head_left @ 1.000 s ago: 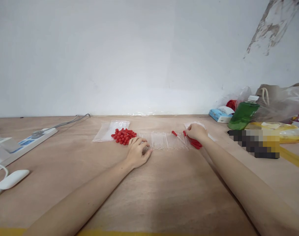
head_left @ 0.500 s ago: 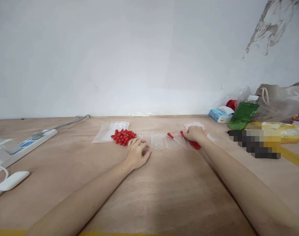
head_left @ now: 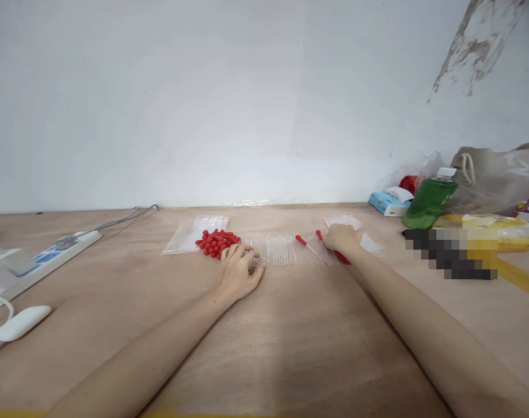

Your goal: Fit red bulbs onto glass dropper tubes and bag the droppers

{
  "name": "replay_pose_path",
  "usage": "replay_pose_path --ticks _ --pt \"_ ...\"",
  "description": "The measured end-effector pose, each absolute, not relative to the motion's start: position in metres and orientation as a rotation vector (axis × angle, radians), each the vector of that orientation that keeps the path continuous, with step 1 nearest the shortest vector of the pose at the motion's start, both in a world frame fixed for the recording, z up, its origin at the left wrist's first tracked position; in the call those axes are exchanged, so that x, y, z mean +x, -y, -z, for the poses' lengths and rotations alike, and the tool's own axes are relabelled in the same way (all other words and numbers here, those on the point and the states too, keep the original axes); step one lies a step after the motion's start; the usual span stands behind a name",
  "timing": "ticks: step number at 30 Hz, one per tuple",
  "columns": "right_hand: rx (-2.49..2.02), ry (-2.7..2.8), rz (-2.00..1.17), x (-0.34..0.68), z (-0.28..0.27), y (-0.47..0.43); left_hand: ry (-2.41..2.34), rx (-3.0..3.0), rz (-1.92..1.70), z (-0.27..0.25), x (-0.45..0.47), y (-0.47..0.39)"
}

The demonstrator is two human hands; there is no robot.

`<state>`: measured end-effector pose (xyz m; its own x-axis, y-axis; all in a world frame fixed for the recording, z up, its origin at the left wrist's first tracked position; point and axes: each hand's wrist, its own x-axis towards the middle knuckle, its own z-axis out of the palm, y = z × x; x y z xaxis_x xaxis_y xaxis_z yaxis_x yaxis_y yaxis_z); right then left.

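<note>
My left hand (head_left: 241,271) rests on the left end of a row of clear, thin dropper tubes (head_left: 279,251), its fingers apart and slightly bent, holding nothing I can see. A pile of red rubber dropper bulbs (head_left: 216,241) lies just behind its fingers. At the right end of the row, my right hand (head_left: 343,237) is curled palm down, and whatever its fingers grip is hidden. A red-topped dropper (head_left: 301,240) lies slanted across the tubes. Another red bulb (head_left: 319,234) shows just left of my right hand. More red rubber pieces (head_left: 343,258) peek out beneath it.
Clear plastic bags (head_left: 181,235) lie behind the bulb pile, and a white bag (head_left: 334,221) behind my right hand. On the left is a power strip (head_left: 77,248). To the right stand a tissue pack (head_left: 388,203), a green bottle (head_left: 430,200) and a yellow packet (head_left: 503,232).
My right hand has shifted slightly left and now covers more of the red pieces beneath it. My left hand stays in nearly the same place.
</note>
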<state>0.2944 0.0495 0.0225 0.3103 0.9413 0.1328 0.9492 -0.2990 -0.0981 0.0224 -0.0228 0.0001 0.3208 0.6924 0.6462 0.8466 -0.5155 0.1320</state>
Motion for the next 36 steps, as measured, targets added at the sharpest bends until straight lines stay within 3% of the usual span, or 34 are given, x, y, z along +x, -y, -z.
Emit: replay_pose_path --ticks 5,14,26,31,36 --pt "-2.43 1.738 0.025 0.298 -0.025 -0.048 1.533 -2.167 0.941 -0.021 0.005 0.009" --pt "-2.403 1.741 0.026 0.287 -0.025 -0.045 1.898 -2.1 0.564 -0.054 -0.019 -0.037" --pt "-2.311 1.465 -0.193 0.307 -0.032 -0.052 1.629 -2.672 0.281 -0.058 -0.027 -0.061" --pt "-2.063 1.475 -0.264 0.308 -0.042 -0.051 1.572 -2.703 0.399 -0.067 -0.028 -0.059" --pt "-1.725 1.567 -0.178 0.288 -0.047 -0.029 1.451 -2.821 1.088 -0.058 -0.014 -0.024"
